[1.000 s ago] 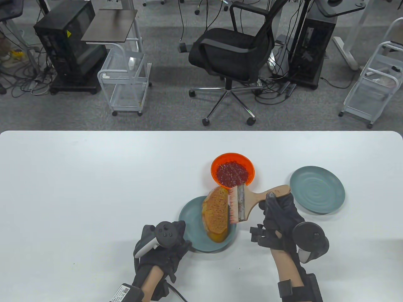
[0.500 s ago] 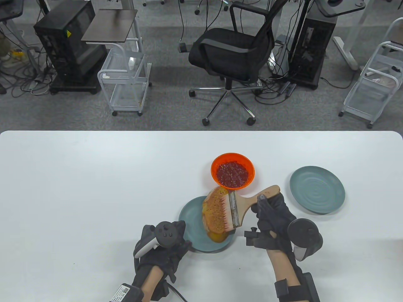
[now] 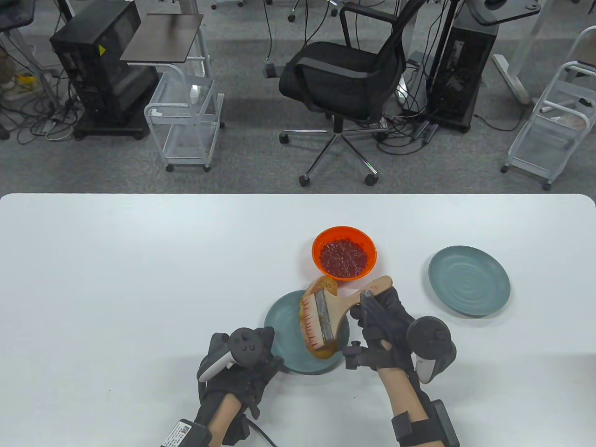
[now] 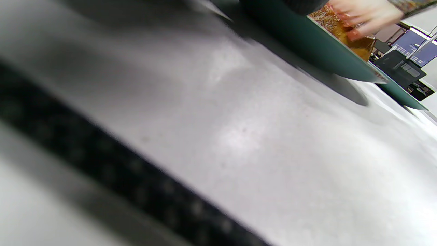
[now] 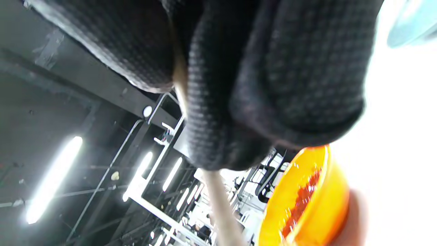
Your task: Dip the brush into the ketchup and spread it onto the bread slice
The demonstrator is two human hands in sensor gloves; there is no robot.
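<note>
A bread slice (image 3: 314, 288) smeared with sauce lies on a teal plate (image 3: 281, 321) at the table's front middle. My right hand (image 3: 379, 319) grips the wooden handle of a wide brush (image 3: 333, 309) whose bristles (image 3: 308, 322) lie on the bread. An orange bowl of red ketchup (image 3: 343, 253) stands just behind the plate; it also shows in the right wrist view (image 5: 304, 201). My left hand (image 3: 242, 361) rests at the plate's left front edge; the plate's rim (image 4: 307, 44) and the bread (image 4: 355, 44) show in the left wrist view.
A second teal plate (image 3: 469, 281) sits to the right of the bowl. The white table (image 3: 139, 279) stretches wide to the left. An office chair (image 3: 347, 74) and carts stand beyond the far edge.
My right hand has swept the brush leftward across the bread, from its right edge to over its left part. The left hand has not moved.
</note>
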